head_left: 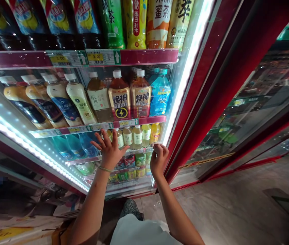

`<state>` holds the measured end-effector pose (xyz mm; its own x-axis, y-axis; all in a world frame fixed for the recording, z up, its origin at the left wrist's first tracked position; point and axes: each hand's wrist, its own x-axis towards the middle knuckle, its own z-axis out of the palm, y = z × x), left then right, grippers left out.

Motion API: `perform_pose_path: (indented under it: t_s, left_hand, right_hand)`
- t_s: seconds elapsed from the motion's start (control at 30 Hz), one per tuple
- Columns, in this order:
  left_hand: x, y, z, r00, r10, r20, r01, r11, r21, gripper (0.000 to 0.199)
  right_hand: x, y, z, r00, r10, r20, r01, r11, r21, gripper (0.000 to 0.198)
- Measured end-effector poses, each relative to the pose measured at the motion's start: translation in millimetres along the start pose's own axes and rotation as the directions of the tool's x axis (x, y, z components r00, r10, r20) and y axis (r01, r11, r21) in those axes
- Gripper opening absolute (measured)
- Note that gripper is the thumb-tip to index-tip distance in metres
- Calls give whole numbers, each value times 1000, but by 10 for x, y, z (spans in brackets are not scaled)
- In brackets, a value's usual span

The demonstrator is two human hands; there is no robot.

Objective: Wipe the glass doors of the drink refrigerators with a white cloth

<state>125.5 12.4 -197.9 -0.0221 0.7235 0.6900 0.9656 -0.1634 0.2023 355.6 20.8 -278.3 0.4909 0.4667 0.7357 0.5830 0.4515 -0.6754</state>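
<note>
Head view: left hand (111,149) is open, fingers spread, before the middle price strip (149,120); contact between fingertips and strip cannot be confirmed. Right hand (159,160) is curled, thumb and fingertips drawn together near the light bar (179,98); whether it grips the pale sliver (156,143) there cannot be told. Price strip runs along the shelf front, below upright bottles (119,97). Recommended: left fingers flat and light, right pinch loose, both wrists clear of the bottles on the lower shelf.
</note>
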Motion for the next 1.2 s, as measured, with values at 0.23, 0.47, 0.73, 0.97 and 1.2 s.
perform_pose_path:
  t_s: [0.23, 0.47, 0.73, 0.97, 1.2]
  left_hand:
    - [-28, -68, -6, 996, 77, 33, -78, 997, 29, 121]
    - [-45, -101, -44, 995, 76, 63, -79, 996, 52, 121]
    - [-75, -123, -50, 995, 70, 65, -73, 997, 40, 118]
    - [-94, -119, -10, 996, 85, 35, -87, 995, 49, 111]
    - [-88, -106, -2, 998, 30, 53, -31, 999, 31, 109]
  right_hand:
    - [171, 199, -181, 988, 134, -74, -133, 991, 8, 43]
    - [-463, -201, 132, 990, -12, 141, 4, 999, 52, 33]
    - [467, -174, -111, 1000, 4, 21, -5, 998, 66, 35]
    - [-198, -196, -12, 965, -160, 208, 143, 985, 93, 25]
    - [588, -471, 135, 978, -204, 45, 201, 978, 50, 30]
